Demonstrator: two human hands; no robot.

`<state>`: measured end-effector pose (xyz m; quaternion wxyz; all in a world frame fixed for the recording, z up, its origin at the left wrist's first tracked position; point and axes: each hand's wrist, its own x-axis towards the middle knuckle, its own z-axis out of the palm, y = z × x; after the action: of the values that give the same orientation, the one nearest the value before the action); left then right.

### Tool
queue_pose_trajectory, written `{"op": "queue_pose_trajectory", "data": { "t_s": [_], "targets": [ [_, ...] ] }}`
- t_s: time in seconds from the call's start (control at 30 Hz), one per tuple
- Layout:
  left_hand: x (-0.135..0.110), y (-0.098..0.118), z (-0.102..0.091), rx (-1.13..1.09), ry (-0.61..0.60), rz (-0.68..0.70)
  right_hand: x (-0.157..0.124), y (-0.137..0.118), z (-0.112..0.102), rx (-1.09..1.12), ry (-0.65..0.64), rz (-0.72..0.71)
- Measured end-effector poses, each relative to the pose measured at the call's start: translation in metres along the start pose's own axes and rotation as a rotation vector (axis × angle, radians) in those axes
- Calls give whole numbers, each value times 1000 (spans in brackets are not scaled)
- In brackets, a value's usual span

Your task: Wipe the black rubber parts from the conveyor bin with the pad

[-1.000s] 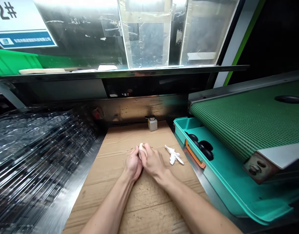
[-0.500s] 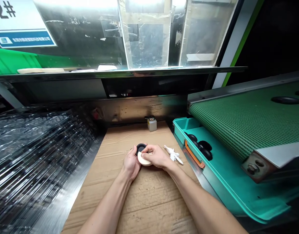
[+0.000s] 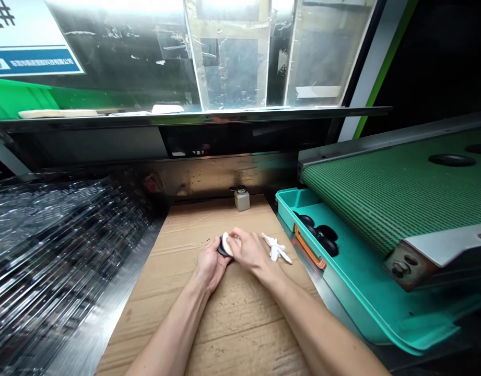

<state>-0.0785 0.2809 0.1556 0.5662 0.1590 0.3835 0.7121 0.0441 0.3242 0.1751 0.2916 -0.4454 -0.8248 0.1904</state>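
Note:
My left hand [image 3: 209, 263] is closed around a small round black part [image 3: 221, 247], holding it just above the cardboard sheet [image 3: 240, 324]. My right hand [image 3: 251, 251] presses a white pad [image 3: 226, 242] against the face of that black part, fingers curled over it. Both hands meet at the middle of the cardboard. A crumpled white scrap [image 3: 276, 248] lies on the cardboard just right of my right hand.
A small bottle [image 3: 241, 198] stands at the cardboard's far edge. A teal tray [image 3: 361, 292] on the right holds several black round parts [image 3: 320, 235] under a green conveyor belt [image 3: 392, 188]. Stacked clear plastic trays [image 3: 56, 250] fill the left side.
The white pad was pulled off the black part half a second ago, showing its ring; now it is pressed back against the part. The view has shifted slightly to the right.

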Motion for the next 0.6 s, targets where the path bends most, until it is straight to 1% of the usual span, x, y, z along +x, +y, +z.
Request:
{"op": "queue_pose_trajectory", "data": {
  "t_s": [0.07, 0.2, 0.3, 0.33, 0.4, 0.47, 0.5, 0.53, 0.6],
  "targets": [
    [-1, 0, 1, 4, 3, -11, 0, -2, 4, -57, 37, 32],
    [1, 5, -1, 23, 2, -25, 2, 3, 6, -113, 58, 13],
    [3, 13, -5, 51, -20, -65, 4, 13, 4, -127, 172, 117],
    [3, 15, -6, 59, -22, -63, 4, 15, 4, -117, 209, 129],
    [3, 20, -8, 68, -30, -62, 2, 18, 5, -87, 237, 101],
    [3, 23, -8, 91, -34, -51, -1, 18, 9, -81, 222, 61],
    [2, 24, -9, 135, -11, -23, -2, 17, 12, -88, 209, 47],
    [1, 26, -10, 215, 37, 21, -2, 16, 14, -100, 194, 39],
    [0, 33, -15, 501, 146, 115, -3, 15, 16, -129, 160, 38]
  ]
}}
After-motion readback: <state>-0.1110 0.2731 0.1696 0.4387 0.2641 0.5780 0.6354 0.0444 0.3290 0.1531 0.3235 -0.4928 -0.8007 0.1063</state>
